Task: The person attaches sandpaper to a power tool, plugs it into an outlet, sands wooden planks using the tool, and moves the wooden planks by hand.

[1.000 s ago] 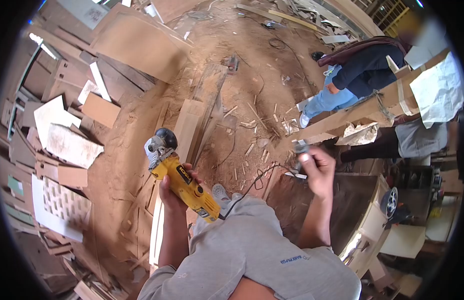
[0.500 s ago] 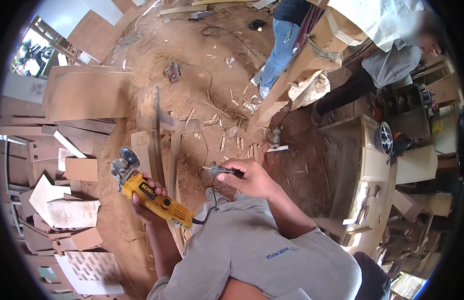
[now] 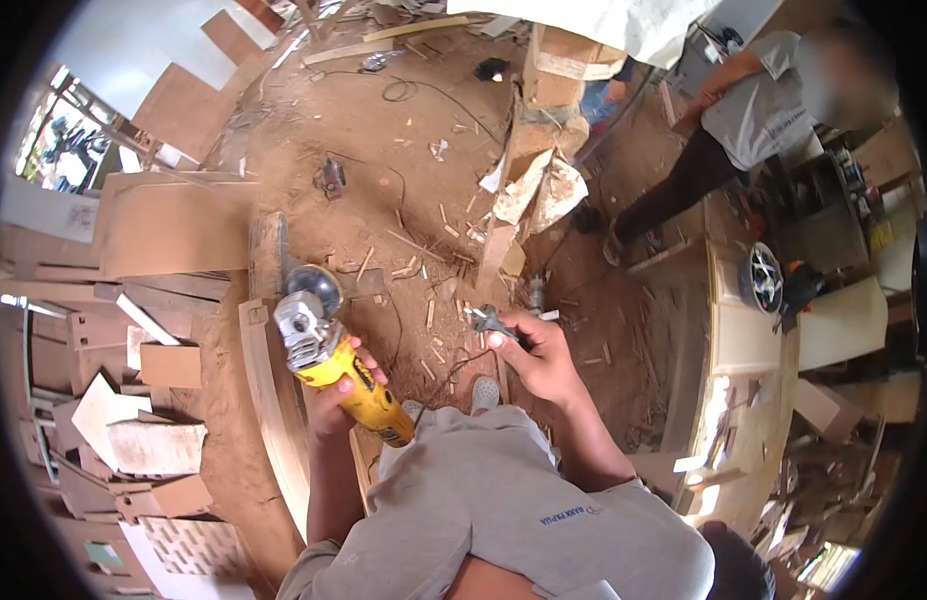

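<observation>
My left hand (image 3: 333,405) is wrapped around the body of a yellow angle grinder (image 3: 374,402). Its metal head and round disc (image 3: 319,285) point up and away from me. In my right hand (image 3: 540,358), thumb and fingers grip a dark power plug (image 3: 491,322), its pins facing left. A thin cord (image 3: 456,372) shows below the plug, above my feet. The two hands are apart, in front of my grey shirt (image 3: 544,480).
A wooden post (image 3: 496,255) with torn wrapping rises ahead. Beyond it stands a person in a grey shirt (image 3: 749,115). Wood scraps and a red tool (image 3: 332,178) lie on the dirt floor. Long boards (image 3: 274,400) run at left; a wooden bench (image 3: 734,440) is at right.
The grinder has shifted right and its disc has turned more upward. My right hand has moved right with the plug. A person in jeans is now mostly hidden behind the post.
</observation>
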